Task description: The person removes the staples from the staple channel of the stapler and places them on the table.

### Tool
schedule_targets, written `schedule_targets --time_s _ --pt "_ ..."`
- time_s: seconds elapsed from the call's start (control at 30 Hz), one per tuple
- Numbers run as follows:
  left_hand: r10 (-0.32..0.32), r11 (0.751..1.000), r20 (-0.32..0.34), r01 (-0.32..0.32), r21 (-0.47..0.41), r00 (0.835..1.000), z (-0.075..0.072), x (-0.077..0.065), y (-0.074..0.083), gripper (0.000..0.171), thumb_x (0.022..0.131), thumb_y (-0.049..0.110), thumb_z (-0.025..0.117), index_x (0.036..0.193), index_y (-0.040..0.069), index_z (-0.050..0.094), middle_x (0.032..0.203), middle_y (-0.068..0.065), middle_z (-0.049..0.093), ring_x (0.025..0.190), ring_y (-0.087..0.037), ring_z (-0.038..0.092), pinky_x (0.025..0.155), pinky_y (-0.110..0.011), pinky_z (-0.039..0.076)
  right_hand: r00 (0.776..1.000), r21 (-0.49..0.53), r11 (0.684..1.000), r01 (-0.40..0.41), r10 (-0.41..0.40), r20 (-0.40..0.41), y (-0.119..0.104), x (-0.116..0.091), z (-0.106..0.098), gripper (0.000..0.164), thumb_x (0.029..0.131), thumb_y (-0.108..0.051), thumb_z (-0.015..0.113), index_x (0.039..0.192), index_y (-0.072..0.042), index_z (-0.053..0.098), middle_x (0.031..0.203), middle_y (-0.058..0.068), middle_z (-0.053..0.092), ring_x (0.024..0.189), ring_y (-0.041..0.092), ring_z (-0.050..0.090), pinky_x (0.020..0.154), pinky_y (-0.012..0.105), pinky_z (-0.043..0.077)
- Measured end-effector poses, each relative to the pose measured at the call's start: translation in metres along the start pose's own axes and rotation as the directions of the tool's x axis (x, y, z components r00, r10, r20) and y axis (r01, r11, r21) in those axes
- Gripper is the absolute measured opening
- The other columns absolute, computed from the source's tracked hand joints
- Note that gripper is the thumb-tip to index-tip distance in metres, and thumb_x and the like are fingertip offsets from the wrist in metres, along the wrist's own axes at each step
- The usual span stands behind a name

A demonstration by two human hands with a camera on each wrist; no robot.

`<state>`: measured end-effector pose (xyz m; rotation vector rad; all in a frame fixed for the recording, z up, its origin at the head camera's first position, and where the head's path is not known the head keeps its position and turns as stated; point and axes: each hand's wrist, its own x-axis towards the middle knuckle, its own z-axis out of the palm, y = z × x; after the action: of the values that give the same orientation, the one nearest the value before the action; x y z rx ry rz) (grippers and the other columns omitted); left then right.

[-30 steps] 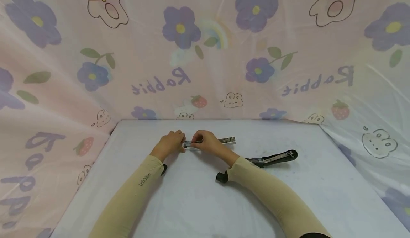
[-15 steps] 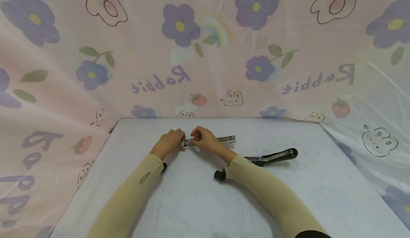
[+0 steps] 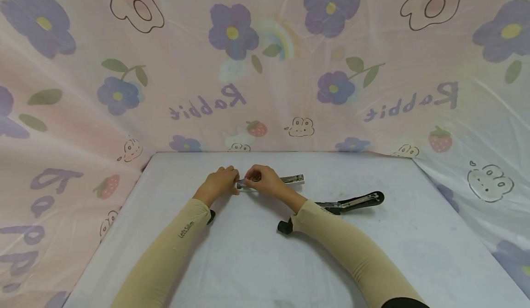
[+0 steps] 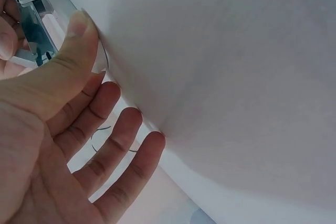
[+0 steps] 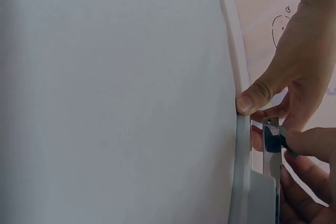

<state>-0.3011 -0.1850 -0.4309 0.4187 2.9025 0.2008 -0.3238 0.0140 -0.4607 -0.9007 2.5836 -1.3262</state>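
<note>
A silver-grey stapler [image 3: 295, 179] lies opened out near the back of the white table, its middle hidden behind my right hand [image 3: 267, 181]. My left hand [image 3: 219, 180] holds the stapler's left end. In the left wrist view, the left thumb [image 4: 77, 38] lies along the near side, and the other fingers spread behind it. The right thumb [image 5: 310, 142] and a finger pinch a small dark shiny strip [image 5: 290, 148] beside the stapler's metal rail [image 5: 271, 153]. Its exact kind is too unclear to tell.
A black stapler [image 3: 363, 200], also opened out, lies to the right, partly hidden by the right sleeve [image 3: 343, 241]. Black wrist mounts [image 3: 285, 227] sit under the cuffs. A patterned cloth [image 3: 273, 91] hangs behind the table's far edge.
My right hand has shifted slightly left along the silver-grey stapler, its fingers lifting a little and coming down again. The left hand stays at the stapler's end.
</note>
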Motion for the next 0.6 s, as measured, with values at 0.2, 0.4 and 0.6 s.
schedule_targets --time_s 0.2,0.4,0.6 --pt "0.000 1.000 0.001 0.000 -0.004 1.000 0.001 -0.001 -0.001 0.036 0.093 0.030 0.087 0.111 0.009 0.064 0.111 -0.005 0.059 0.106 -0.030 0.057 0.090 -0.051 0.054 0.999 0.017 1.000 0.013 -0.012 -0.046 0.003 -0.002 0.000 0.015 0.101 -0.018 0.078 0.110 -0.007 0.073 0.101 0.004 0.074 0.088 0.011 0.066 0.082 0.026 0.055" --pt "-0.004 1.000 -0.001 0.004 -0.009 1.000 0.001 -0.003 0.001 0.035 0.094 0.029 0.086 0.111 0.008 0.064 0.112 -0.006 0.059 0.107 -0.030 0.057 0.091 -0.051 0.054 0.993 0.006 0.999 0.046 -0.045 -0.111 -0.003 -0.010 -0.006 0.015 0.099 -0.019 0.080 0.108 -0.008 0.073 0.098 0.002 0.074 0.087 0.012 0.067 0.082 0.029 0.056" --pt "0.013 1.000 -0.036 -0.012 0.020 0.999 0.006 -0.002 -0.003 0.037 0.092 0.031 0.088 0.108 0.009 0.062 0.111 -0.006 0.058 0.106 -0.031 0.056 0.088 -0.050 0.054 0.995 -0.013 0.999 0.037 -0.038 -0.092 -0.012 -0.019 -0.011 0.014 0.099 -0.019 0.080 0.106 -0.009 0.073 0.094 0.001 0.072 0.084 0.012 0.064 0.078 0.027 0.054"
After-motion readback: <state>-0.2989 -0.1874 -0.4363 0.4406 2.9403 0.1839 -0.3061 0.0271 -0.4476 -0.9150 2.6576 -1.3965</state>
